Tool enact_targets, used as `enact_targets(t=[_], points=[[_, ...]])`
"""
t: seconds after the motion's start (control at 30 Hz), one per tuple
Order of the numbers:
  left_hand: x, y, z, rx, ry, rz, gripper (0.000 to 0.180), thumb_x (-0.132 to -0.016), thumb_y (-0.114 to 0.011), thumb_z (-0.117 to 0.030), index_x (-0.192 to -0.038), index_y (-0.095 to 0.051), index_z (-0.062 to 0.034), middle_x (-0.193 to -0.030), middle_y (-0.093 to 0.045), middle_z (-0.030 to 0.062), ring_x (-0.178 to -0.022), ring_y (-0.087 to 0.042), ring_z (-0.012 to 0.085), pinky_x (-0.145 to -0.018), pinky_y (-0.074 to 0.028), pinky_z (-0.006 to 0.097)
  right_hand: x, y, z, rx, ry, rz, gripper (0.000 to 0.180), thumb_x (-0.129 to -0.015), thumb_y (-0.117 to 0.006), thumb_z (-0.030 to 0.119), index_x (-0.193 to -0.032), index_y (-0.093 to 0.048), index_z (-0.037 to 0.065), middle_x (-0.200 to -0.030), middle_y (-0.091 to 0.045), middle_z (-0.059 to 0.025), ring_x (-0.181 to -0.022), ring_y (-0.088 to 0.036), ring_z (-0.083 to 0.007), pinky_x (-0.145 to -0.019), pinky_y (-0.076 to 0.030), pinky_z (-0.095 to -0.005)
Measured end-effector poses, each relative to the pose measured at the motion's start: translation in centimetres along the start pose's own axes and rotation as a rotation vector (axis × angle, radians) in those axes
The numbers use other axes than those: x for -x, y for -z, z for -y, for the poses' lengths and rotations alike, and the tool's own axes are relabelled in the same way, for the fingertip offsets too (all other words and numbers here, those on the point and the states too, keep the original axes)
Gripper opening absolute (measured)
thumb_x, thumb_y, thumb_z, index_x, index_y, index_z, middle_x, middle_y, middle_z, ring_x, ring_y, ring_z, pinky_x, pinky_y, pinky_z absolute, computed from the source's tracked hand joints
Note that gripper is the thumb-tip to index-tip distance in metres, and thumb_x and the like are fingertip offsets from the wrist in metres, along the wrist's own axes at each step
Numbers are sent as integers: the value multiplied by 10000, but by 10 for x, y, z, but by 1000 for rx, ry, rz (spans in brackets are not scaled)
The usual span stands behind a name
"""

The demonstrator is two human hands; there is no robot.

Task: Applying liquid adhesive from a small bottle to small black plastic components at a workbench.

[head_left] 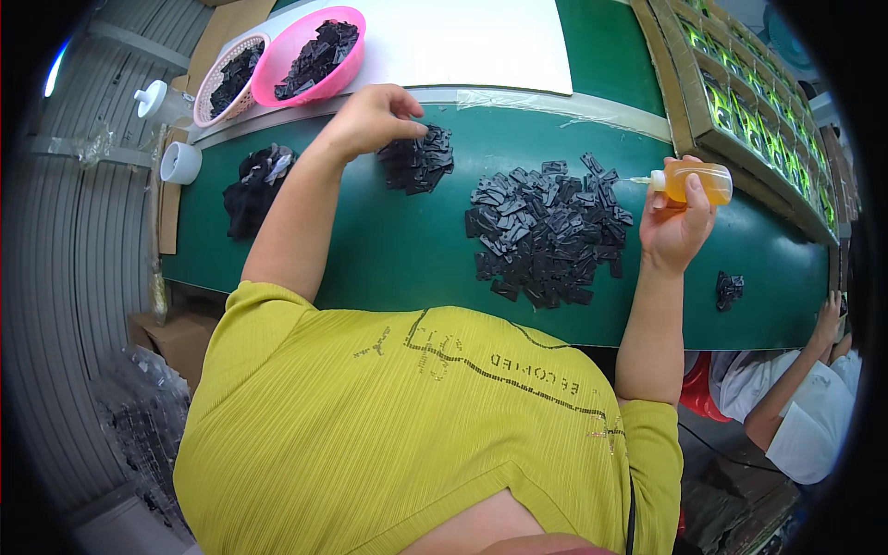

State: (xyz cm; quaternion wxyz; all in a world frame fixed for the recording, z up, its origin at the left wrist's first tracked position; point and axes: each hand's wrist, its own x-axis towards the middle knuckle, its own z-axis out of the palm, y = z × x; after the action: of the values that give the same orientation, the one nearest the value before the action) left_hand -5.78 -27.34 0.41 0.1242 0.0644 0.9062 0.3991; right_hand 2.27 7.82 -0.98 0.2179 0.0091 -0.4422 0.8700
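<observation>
My right hand holds a small squeeze bottle of amber liquid, its thin nozzle pointing left over a large heap of small black plastic parts on the green table. My left hand reaches forward, fingers pinched at the top of a smaller neat pile of black parts. Whether a part sits between those fingers is too small to tell. My yellow-green shirt fills the lower picture.
A pink bowl and a pale basket of black parts stand far left. Another black heap, a white roll, a white sheet, trays of green items. Another person's arm at right.
</observation>
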Motion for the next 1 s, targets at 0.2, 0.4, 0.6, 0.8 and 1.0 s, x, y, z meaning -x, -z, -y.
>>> enact_targets(t=[0.2,0.4,0.6,0.8,1.0], points=[[-18,-11,-5,-227,-13,77,249,-651,-729,-120,-854,-644,-4,-754,-616,44,-690,-560,134,-619,-455,273,-4,4,-6,19,-1,-17,234,-803,-576,116,-1008,-532,12,-844,-609,-154,-498,-494,-141,-436,-411,-228],[-16,-4,-7,-65,63,122,169,-658,-709,-88,-784,-626,-12,-712,-604,41,-650,-552,128,-586,-445,256,-5,7,-7,-3,-33,-24,247,-808,-575,129,-1019,-525,10,-846,-605,-154,-500,-492,-144,-441,-412,-235],[-19,0,0,152,85,42,139,-684,-683,-55,-804,-620,-22,-698,-607,33,-589,-518,96,-508,-413,228,-7,7,-4,-11,-55,-35,269,-808,-576,143,-1034,-513,11,-844,-599,-151,-504,-488,-144,-451,-414,-235],[-15,-36,-52,636,69,198,253,-831,-617,-89,-1076,-610,-30,-860,-629,53,-611,-529,70,-523,-440,183,-5,6,-4,-8,-68,-51,270,-804,-588,156,-1030,-514,27,-835,-593,-137,-507,-489,-136,-435,-404,-232],[-34,-111,-95,785,38,453,240,-829,-603,-67,-1055,-595,11,-864,-616,86,-644,-574,110,-569,-491,219,-8,9,-18,135,61,-26,247,-819,-576,114,-1039,-533,9,-844,-610,-142,-504,-499,-127,-444,-406,-224]])
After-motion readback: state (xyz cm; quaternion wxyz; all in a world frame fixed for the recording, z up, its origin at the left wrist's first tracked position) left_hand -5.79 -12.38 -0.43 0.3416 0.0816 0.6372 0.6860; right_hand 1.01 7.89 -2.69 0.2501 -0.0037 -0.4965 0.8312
